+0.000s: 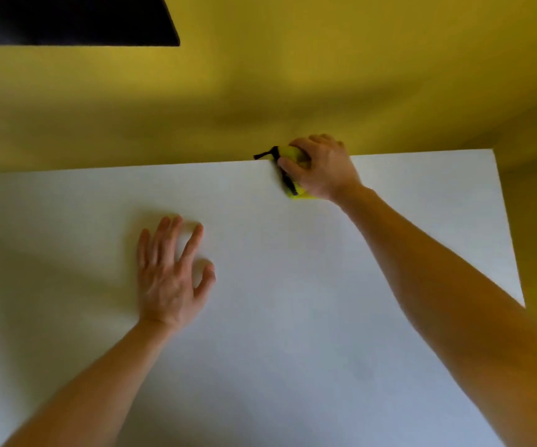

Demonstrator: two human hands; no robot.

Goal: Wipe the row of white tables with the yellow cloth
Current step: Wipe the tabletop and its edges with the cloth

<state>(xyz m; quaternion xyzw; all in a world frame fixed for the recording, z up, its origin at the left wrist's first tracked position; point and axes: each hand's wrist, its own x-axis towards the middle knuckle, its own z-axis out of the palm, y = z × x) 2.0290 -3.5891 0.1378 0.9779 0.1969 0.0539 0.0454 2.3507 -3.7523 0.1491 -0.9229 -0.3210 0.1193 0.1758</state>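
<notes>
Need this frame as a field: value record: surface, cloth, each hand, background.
surface: white table, only one in view
cloth: yellow cloth with black trim, bunched at the table's far edge
right hand: right hand grips the cloth, pressing it at the far edge
left hand: left hand palm down at the tabletop, fingers spread, holds nothing; contact not certain
background: yellow surface beyond the table; dark shape at top left

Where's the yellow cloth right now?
In the head view, the yellow cloth is in the right hand at the far edge of the white table, right of centre.
</notes>
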